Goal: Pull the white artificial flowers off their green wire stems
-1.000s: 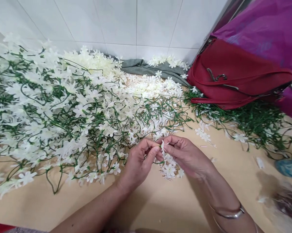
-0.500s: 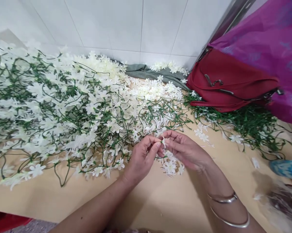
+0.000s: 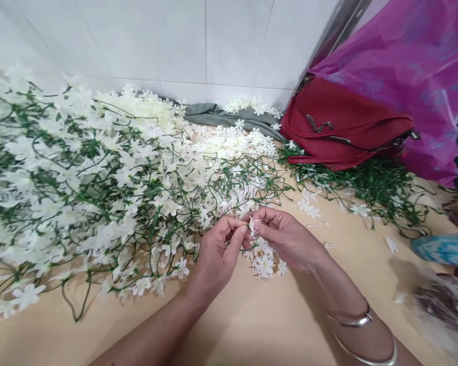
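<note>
Near the middle of the table, my left hand [image 3: 221,250] pinches a thin green stem close to a small white flower [image 3: 252,226]. My right hand [image 3: 285,235] has its fingers closed on that flower from the other side, and the fingertips of both hands nearly meet. Just below the hands lie loose white flowers [image 3: 264,265] with thin white stamens. A large heap of white flowers on green stems [image 3: 125,173] spreads to the left of my hands. The far ends of some fingers are hidden.
Behind the hands lie loose flower heads [image 3: 232,140] and a grey-green cloth [image 3: 213,113]. A red bag [image 3: 339,122] and a purple plastic bag [image 3: 415,76] stand at back right, above green stems [image 3: 381,190]. A blue-white object [image 3: 440,249] and clear plastic bag [image 3: 442,305] lie right.
The view has shifted a little, so the bags and table things appear further left. The white flower between my fingers now shows more fully, with its petals spread.
</note>
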Motion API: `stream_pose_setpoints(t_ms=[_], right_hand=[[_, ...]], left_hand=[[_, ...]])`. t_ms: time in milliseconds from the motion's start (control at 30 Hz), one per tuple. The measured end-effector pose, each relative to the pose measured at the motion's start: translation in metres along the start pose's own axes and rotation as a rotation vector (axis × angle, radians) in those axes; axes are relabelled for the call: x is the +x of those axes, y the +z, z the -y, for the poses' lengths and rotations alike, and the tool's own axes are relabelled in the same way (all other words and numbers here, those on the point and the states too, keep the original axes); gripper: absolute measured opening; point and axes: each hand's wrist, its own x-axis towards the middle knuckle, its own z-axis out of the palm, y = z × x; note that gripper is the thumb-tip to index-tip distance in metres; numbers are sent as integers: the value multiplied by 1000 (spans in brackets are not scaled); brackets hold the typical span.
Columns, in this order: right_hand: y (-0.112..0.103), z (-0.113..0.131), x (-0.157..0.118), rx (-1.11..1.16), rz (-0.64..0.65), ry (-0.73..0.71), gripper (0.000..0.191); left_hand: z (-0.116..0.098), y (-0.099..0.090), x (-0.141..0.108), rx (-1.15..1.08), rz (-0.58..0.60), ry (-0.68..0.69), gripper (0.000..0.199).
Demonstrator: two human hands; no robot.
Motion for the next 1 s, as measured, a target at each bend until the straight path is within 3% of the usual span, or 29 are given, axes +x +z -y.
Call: stream_pose_setpoints(t_ms=[367,567,700,800,867,933,1000], right_hand=[[3,-4,3,-121,-78,-54,37],[5,7,-3,-151,-38,-113,32],[-20,37,-13,-344,-277,-293,29],[-53,52,-19,-853,-525,-343,20],[-74,52,-21,-1226,-691,-276,13],[-89,44,-20,-1304,-741,-256,11],[-95,33,-18,-1338,-710,-259,6]], left_hand=[[8,-3,2,130,-3,19,18],[1,3,0,10,-38,21,21],[-1,6,-3,-155,-126,8,32],[-3,6,-5,-213,-177,57,36],[-3,4,-6,-176,-199,132,21],[-3,0,-8,-64,-199,209,14],[-2,-5,-10,58,-186,252,26]])
